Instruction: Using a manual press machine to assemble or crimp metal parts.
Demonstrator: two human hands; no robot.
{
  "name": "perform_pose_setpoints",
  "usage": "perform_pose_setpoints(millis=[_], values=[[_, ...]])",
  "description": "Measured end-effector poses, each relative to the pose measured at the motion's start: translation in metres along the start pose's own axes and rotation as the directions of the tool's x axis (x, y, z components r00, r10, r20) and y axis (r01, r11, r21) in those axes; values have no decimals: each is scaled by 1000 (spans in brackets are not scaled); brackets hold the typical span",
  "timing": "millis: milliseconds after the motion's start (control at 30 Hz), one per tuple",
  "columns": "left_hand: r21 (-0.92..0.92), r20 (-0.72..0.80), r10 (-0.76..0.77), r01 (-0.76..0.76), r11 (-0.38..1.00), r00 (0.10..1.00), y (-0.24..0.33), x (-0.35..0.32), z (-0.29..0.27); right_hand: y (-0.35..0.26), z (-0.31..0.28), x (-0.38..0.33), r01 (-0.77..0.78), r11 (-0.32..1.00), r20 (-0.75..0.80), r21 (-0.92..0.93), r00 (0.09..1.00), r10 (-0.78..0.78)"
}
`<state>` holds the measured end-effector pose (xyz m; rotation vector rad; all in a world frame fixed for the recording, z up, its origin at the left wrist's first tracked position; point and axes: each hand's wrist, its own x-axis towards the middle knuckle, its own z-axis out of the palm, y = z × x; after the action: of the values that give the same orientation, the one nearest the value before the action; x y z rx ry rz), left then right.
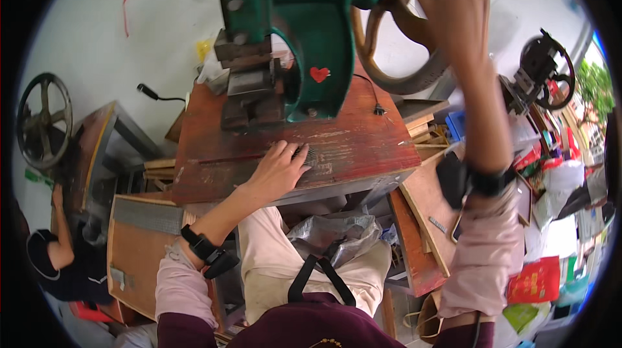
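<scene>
Two hands, right hand (pixel 461 8) blurred, handwheel (pixel 389 31) cropped

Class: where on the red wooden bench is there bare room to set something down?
Bare wood lies right of the left hand, toward the red bench's right edge, and at its left front corner. Behind, the green press crowds it.

left hand (pixel 280 165) flat on red bench (pixel 363 144), right hand (pixel 461 5) gripping press handwheel (pixel 389 56)
</scene>
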<state>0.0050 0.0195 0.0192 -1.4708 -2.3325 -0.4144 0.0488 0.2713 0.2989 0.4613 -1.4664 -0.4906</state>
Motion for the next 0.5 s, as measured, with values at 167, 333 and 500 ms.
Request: perform_pose_setpoints(millis=[167, 333, 500], values=[[1, -72, -80, 80, 997, 994, -18, -25, 21, -152, -33, -137, -579, 652, 518, 489, 795, 317], [-226, -93, -205, 180, 957, 974, -12, -27, 20, -228, -57, -202, -870, 395, 762, 294, 463, 453], [-515, -73, -341, 257, 817, 937, -17, -35, 24, -272, -57, -192, -711, 524, 772, 469, 618, 147]])
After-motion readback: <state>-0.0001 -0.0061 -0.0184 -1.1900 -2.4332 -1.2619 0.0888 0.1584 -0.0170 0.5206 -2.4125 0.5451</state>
